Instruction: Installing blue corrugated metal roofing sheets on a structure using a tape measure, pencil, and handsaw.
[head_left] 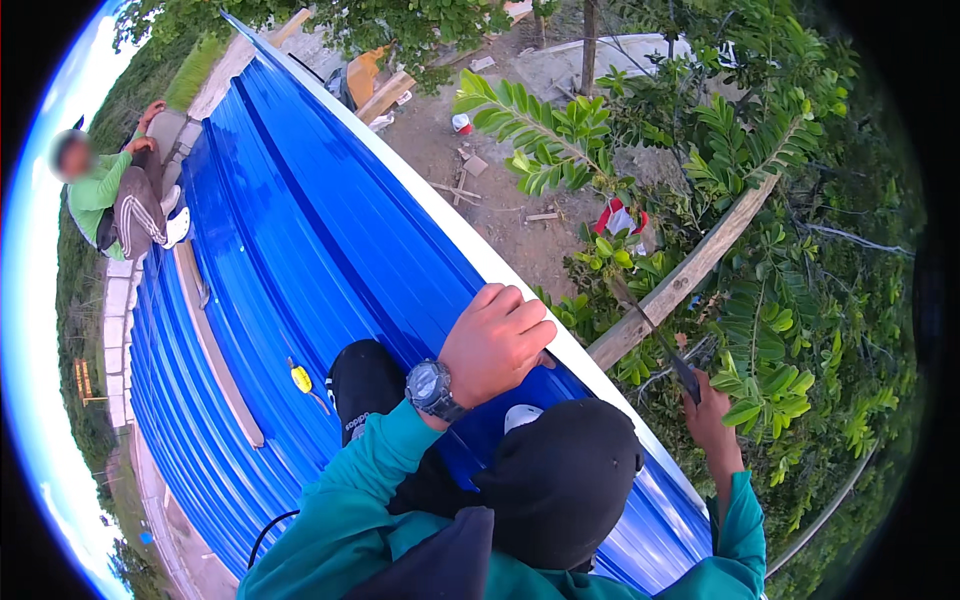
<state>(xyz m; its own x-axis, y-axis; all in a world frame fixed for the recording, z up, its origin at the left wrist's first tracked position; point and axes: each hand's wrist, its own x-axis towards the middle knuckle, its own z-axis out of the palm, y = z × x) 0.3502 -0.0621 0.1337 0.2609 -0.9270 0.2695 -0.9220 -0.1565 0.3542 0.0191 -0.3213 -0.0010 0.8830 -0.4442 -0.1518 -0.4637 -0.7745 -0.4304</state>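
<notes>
head: right hand (710,408) grips perhaps a machete (685,378); left hand (495,342) touches roof (290,250).

Roof sheeting (290,220) is bordered on its right by edge trim (450,221), left hand (495,338) placed there; foliage (830,330), timber (690,275) and right hand (708,418) are located beyond; board (217,350) and hand tool (301,379) are laid on sheeting, co-worker (93,200) seated far left, by block wall (118,300)

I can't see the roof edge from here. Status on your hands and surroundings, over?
Left hand at the roof's white edge. Right hand gripping a long thin tool near the wooden beam. Green leaves crowd the beam.
</notes>
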